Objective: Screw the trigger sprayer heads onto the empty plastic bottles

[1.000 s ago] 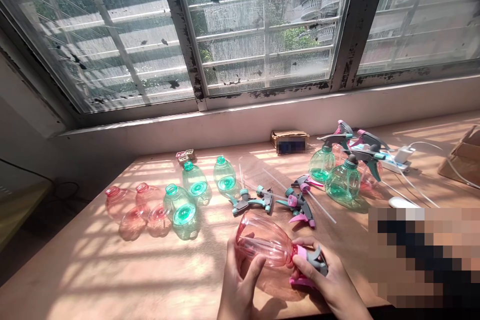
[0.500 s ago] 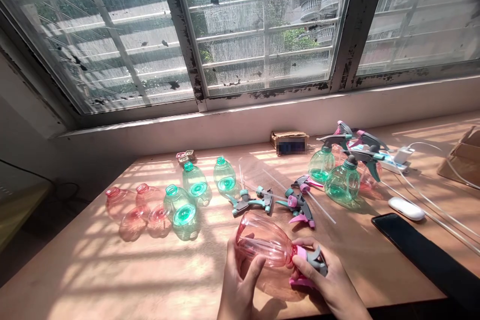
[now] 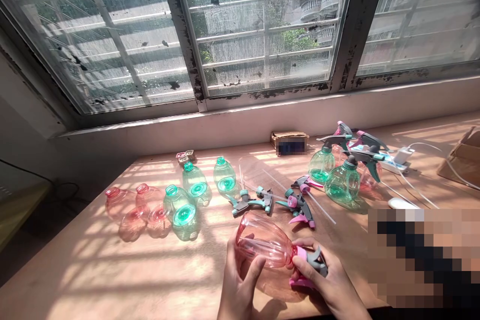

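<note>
A clear pink spray bottle [image 3: 268,240] lies tilted on its side between my hands, above the table's front edge. My left hand [image 3: 242,275] is wrapped round the bottle's body near its base. At the neck, my right hand [image 3: 318,275] grips the pink collar of the grey-and-pink trigger sprayer [image 3: 317,261]. The sprayer sits on the bottle's mouth; how tightly, I cannot tell. Just beyond the bottle lie loose trigger sprayers with teal parts [image 3: 249,201] and others with pink parts [image 3: 300,205], some with straws sticking out.
Open-topped green bottles [image 3: 180,207] and pink bottles [image 3: 153,207] stand at the left. Several bottles with sprayers fitted, one a green spray bottle [image 3: 342,185], stand at the right back. Behind them are a power strip [image 3: 392,161] and cables. A small cardboard box [image 3: 289,143] sits by the wall.
</note>
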### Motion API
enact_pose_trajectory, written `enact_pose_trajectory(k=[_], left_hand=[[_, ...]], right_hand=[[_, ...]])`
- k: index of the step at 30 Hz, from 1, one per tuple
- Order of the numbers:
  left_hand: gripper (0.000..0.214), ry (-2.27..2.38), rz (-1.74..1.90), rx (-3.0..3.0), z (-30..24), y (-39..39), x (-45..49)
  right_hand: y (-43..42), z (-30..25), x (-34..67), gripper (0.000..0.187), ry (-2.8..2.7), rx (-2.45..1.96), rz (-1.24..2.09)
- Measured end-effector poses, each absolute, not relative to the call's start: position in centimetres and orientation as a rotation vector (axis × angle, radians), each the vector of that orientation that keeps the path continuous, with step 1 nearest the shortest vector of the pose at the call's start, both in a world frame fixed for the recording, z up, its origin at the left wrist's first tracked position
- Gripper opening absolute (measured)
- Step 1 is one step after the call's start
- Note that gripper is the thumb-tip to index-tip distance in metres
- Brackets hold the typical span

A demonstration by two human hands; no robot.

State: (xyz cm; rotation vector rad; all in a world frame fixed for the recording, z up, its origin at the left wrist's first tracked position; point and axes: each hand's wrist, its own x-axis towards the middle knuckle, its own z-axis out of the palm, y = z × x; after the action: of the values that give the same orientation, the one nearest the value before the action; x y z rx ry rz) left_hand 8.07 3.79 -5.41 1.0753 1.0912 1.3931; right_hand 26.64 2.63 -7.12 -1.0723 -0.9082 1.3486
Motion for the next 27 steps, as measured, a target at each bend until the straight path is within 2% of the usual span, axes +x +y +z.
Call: enact_pose_trajectory(k=[8, 14, 21, 27], left_hand=[[0.079, 1.067, 1.397, 1.068, -5.7, 4.0, 8.1], [0.072, 1.111, 1.396, 1.052, -5.7, 4.0, 8.1], [0.074, 1.088, 1.462, 1.000, -7.9, 4.7, 7.6], [0.089, 1.037, 1.413, 1.003, -9.0, 4.9, 7.3]], right_hand=[[2.8, -7.4, 26.8, 0.053, -0.907, -1.066, 1.339], [2.7, -7.4, 26.8, 0.057, -0.873, -1.066, 1.358], [2.6, -7.0, 26.8, 0.054, -0.817, -1.064, 1.376], [2.6, -6.7, 26.7, 0.055, -0.779, -1.063, 1.349]])
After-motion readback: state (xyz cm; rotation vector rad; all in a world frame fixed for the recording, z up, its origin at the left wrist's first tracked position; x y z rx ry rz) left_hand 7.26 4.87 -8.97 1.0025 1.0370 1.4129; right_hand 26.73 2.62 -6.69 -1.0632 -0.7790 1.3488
